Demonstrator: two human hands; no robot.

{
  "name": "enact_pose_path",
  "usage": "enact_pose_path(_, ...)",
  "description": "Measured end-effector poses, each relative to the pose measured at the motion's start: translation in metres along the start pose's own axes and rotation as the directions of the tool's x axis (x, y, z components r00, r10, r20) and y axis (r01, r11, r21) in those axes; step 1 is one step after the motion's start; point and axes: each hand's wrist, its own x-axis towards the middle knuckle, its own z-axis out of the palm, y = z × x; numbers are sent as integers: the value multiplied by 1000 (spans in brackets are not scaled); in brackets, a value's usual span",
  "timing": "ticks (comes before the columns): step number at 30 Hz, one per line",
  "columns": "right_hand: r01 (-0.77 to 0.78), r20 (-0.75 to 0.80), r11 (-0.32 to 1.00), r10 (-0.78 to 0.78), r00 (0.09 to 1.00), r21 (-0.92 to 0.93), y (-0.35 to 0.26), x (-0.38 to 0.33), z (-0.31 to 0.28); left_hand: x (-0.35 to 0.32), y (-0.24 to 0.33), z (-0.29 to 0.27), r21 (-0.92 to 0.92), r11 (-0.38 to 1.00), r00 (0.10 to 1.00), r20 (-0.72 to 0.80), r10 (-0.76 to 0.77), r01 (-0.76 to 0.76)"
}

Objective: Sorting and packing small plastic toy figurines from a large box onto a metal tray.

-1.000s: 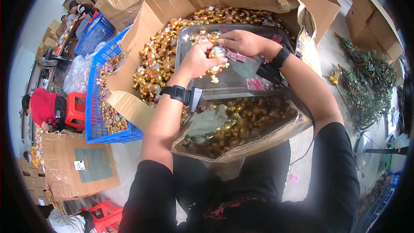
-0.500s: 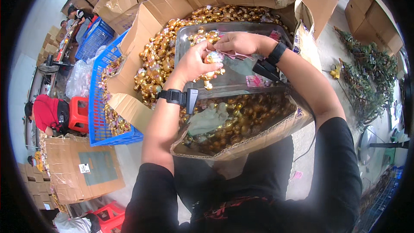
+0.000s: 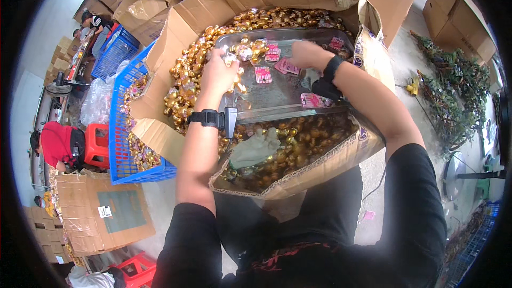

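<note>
My left hand point(image 3: 217, 74) is closed on a shiny gold ornament point(image 3: 230, 57) with pale pinkish-white parts, at the left rim of a metal tray point(image 3: 277, 97). Its exact shape is partly hidden by my fingers. Over the tray's middle, my right hand point(image 3: 310, 55) has its fingers curled in; whether it holds something small cannot be made out. Beside it lie pink printed cards point(image 3: 287, 66), with another pink card point(image 3: 263, 74) nearer the left hand. Several gold ornaments point(image 3: 250, 49) rest on the tray's far left part.
The tray sits on an open cardboard box point(image 3: 192, 13) full of gold ornaments point(image 3: 184, 82). Near its front lies a whitish cloth-like piece point(image 3: 256, 148). A blue crate point(image 3: 118, 144) stands left, leafy garlands point(image 3: 453, 90) right. A person in red point(image 3: 56, 144) sits beyond the crate.
My hands were together around a gold ornament and pink cards; now they are apart. The left moved left with an ornament, the right moved slightly right. More pink cards show on the tray.
</note>
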Motion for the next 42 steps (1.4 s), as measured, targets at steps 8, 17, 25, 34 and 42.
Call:
enact_pose_path(8, -94, -22, 995, 95, 995, 39, 11, 7, 28, -5, 10, -12, 216, 973, 991, 85, -98, 78)
enact_pose_path(17, 21, -278, 905, 108, 955, 425, -18, -2, -11, 6, -36, -38, -318, 908, 962, 117, -248, 273)
enact_pose_path(25, 237, -247, 115, 76, 966, 965, -30, -5, -41, 5, -85, -35, 542, 740, 861, 57, -506, 399)
enact_pose_path(34, 257, -265, 97, 86, 960, 962, -30, -6, -51, -6, -122, 1, 369, 750, 823, -79, -563, 548)
enact_pose_path(42, 221, -228, 64, 120, 966, 973, -22, -8, -51, 4, -72, -23, 280, 830, 872, -247, -423, 482)
